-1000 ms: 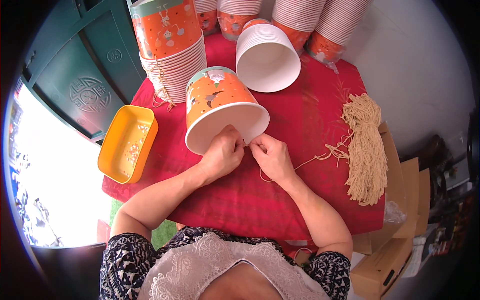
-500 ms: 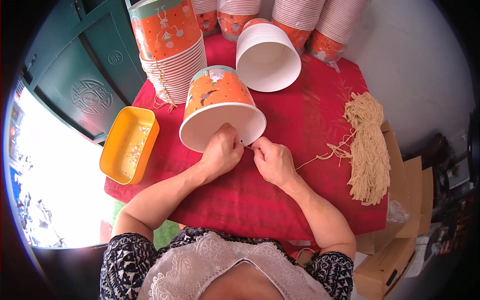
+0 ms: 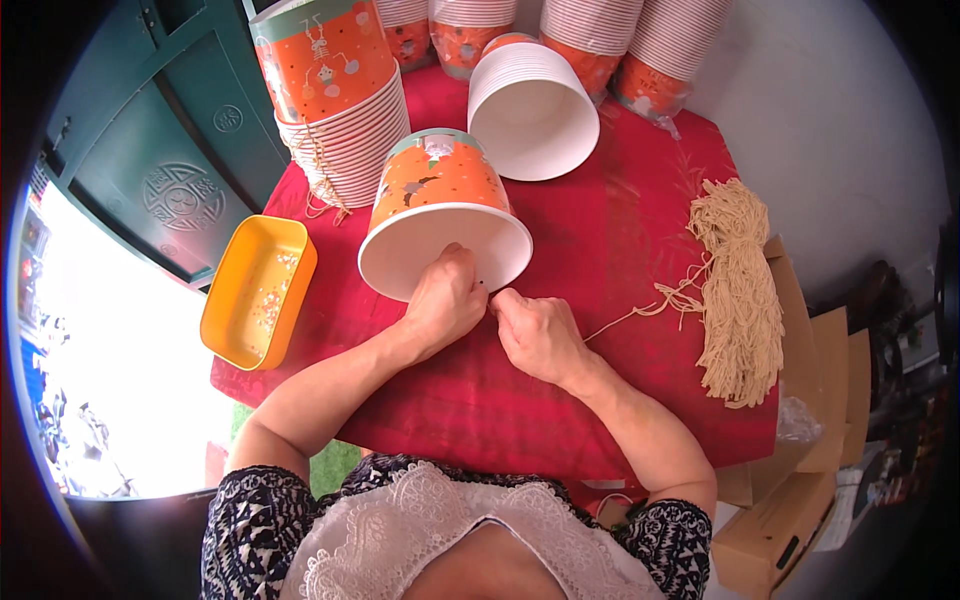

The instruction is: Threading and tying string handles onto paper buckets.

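An orange paper bucket point(image 3: 436, 195) with a white inside lies on its side on the red tablecloth point(image 3: 620, 250), its open mouth toward me. My left hand point(image 3: 445, 300) grips the near rim of that bucket. Right beside it, my right hand point(image 3: 535, 335) pinches a thin tan string point(image 3: 640, 308) at the rim. The string runs off to the right toward a bundle of tan strings point(image 3: 740, 290).
A yellow plastic tray point(image 3: 258, 290) holding small bits sits at the table's left edge. Tall stacks of orange buckets point(image 3: 335, 100) stand at the back, and a white-mouthed stack point(image 3: 530, 105) lies on its side. Cardboard boxes point(image 3: 790, 500) stand at the lower right.
The bucket has been turned and shifted slightly, its mouth now facing me more squarely. Both hands stayed at the rim and moved closer together.
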Demonstrator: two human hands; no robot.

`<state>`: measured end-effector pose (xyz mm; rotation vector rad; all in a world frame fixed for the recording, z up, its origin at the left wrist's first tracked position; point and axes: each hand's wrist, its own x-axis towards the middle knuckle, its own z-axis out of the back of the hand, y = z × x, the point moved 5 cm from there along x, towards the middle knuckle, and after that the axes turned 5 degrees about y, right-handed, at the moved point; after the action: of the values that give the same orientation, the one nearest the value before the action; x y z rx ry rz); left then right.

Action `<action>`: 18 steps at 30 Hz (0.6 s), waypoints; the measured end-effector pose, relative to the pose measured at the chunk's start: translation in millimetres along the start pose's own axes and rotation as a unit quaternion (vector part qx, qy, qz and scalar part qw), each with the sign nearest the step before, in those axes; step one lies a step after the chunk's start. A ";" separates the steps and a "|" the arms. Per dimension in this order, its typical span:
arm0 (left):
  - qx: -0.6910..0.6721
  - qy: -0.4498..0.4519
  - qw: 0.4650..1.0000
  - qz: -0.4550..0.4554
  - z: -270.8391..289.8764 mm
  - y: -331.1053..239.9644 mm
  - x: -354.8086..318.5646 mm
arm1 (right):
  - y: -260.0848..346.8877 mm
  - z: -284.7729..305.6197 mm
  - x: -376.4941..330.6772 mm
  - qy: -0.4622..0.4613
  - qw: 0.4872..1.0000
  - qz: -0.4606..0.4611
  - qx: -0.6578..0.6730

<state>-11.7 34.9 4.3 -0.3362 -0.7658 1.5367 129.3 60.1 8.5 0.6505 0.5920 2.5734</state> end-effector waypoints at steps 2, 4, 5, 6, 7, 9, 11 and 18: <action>0.005 0.006 1.000 0.009 -0.2 0.5 1.8 | -1.5 -0.1 -0.9 0.002 1.000 0.004 -0.013; 0.010 0.009 1.000 0.016 -0.4 1.6 2.8 | -3.4 -0.4 -0.6 0.018 0.999 -0.012 -0.029; 0.012 0.004 1.000 0.012 -0.7 2.6 2.7 | -3.0 0.2 -0.8 0.016 0.999 -0.011 -0.032; 0.015 -0.001 1.000 0.007 -0.3 2.7 2.5 | -3.5 1.6 -1.9 0.000 0.999 -0.028 -0.026; 0.015 -0.002 1.000 0.004 0.4 2.1 2.2 | -4.3 3.1 -2.7 -0.017 0.999 -0.046 -0.020; 0.002 0.000 1.000 -0.018 1.4 -0.9 1.3 | -7.8 5.2 -2.4 -0.032 0.995 -0.091 -0.014; -0.002 -0.013 1.000 -0.027 1.7 1.2 -1.4 | -11.5 8.9 -0.6 -0.047 0.985 -0.163 0.011; -0.059 0.001 0.995 -0.083 1.3 -6.6 -10.1 | -28.1 9.6 8.8 -0.083 0.975 -0.191 0.072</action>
<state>-6.2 24.5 7.1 -0.3513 -0.8635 1.3390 135.4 90.3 5.4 0.7131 0.7690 2.1111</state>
